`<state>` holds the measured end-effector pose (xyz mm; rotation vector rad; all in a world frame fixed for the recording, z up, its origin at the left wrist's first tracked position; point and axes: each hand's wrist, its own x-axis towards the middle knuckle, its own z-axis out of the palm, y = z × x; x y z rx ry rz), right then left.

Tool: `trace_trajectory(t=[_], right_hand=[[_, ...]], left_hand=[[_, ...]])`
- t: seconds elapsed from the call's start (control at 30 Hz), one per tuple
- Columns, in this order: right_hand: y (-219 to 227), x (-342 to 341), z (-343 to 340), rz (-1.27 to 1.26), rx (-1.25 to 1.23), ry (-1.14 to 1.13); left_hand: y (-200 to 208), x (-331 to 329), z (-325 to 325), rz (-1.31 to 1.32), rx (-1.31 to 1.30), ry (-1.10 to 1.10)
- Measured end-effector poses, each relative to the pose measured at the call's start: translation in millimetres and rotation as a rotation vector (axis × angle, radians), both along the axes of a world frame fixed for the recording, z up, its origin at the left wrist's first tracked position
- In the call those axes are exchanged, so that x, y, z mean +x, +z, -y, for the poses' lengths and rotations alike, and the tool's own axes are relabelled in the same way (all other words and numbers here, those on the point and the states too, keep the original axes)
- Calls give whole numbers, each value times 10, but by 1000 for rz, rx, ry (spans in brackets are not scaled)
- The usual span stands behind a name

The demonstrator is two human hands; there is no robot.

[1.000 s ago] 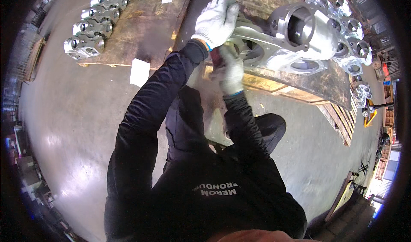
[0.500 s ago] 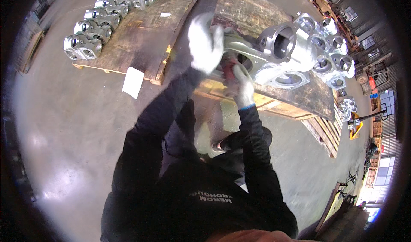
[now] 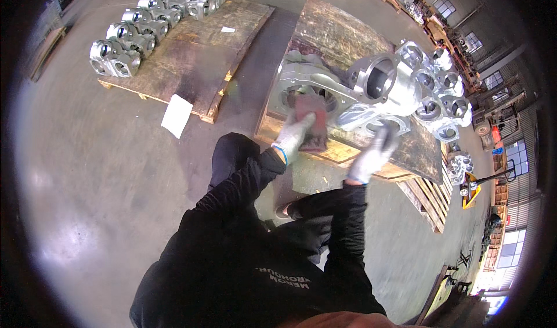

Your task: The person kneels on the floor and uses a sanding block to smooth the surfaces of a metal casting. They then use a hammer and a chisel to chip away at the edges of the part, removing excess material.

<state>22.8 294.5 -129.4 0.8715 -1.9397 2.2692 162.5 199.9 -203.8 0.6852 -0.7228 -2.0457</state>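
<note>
My left hand (image 3: pixel 295 134), in a white glove with a blue cuff edge, is closed on a flat reddish-brown pad (image 3: pixel 314 125). It holds the pad upright against the near side of a large silver metal casting (image 3: pixel 325 78), in front of a round opening. My gloved right hand (image 3: pixel 371 158) is blurred by motion near the casting's lower flange (image 3: pixel 383 124). Its fingers seem stretched out, and nothing shows in them. Whether they touch the flange I cannot tell. The casting lies on its side, with a wide round bore (image 3: pixel 380 80) facing up.
Under the casting is a wooden pallet (image 3: pixel 339 29) with a dark board top. More silver castings (image 3: pixel 438 90) stand at its right end. On the left, another pallet (image 3: pixel 197 55) carries a row of castings (image 3: pixel 130 44). A white sheet (image 3: pixel 176 116) hangs over its edge. A yellow pallet jack (image 3: pixel 471 191) stands far right.
The reddish pad has passed from my right hand to my left. My left hand has come down from above the casting; my right hand has moved right and down, away from the opening.
</note>
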Motion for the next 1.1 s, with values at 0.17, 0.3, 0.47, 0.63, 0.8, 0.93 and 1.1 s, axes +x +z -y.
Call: trace_trajectory(t=[0.17, 0.3, 0.47, 0.63, 0.8, 0.93, 1.1], right_hand=[[1069, -644, 409, -111, -91, 55], [1177, -924, 617, -243, 198, 107], [1006, -916, 646, -340, 171, 38], [1085, -771, 700, -155, -69, 221], [938, -990, 613, -396, 7, 181], [673, -1436, 641, -1023, 337, -200], [600, -1767, 664, -1378, 351, -402]], left_hand=[[343, 110, 149, -242, 124, 97], [412, -17, 163, -328, 170, 35], [357, -434, 173, -129, -209, 347], [155, -313, 377, 1195, -1252, 135], [72, -177, 634, 1599, -1865, -70], [212, -241, 497, 1573, -1554, -217], [410, -214, 470, 327, -540, 148]])
